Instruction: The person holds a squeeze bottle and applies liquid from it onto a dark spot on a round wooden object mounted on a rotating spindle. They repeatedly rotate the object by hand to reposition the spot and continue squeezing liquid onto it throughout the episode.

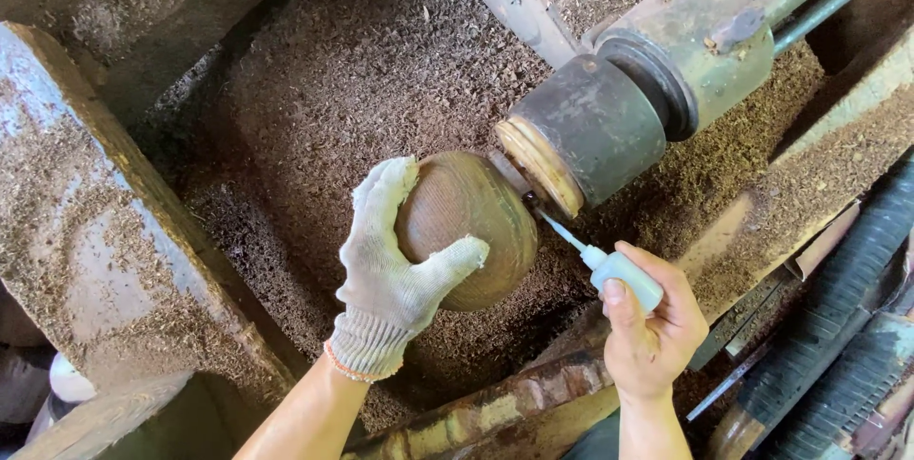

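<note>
Head view, looking down: your left hand point(395, 270), in a white knit glove, is cupped around the rounded wooden piece point(468, 230), fingers over the far side and thumb pressed across the near face, so the grip is closed on the wood. Just beyond your fingertips the piece butts against a pale wooden disc point(540, 167) fronting the dark lathe chuck point(592, 127), which continues into a grey-green headstock housing point(687, 49). Your right hand point(652, 327) is bare and pinched around a small white squeeze bottle point(624, 271), thumb on its near side, fingers wrapped behind. From that pinch the bottle's thin nozzle point(564, 230) runs up and away to the seam between the wooden piece and the disc; the tip sits at or just beside that joint, contact not resolvable. Below and behind both hands lies a thick bed of brown wood shavings point(381, 60). Beneath your right wrist runs a worn wooden beam point(495, 412).
</note>
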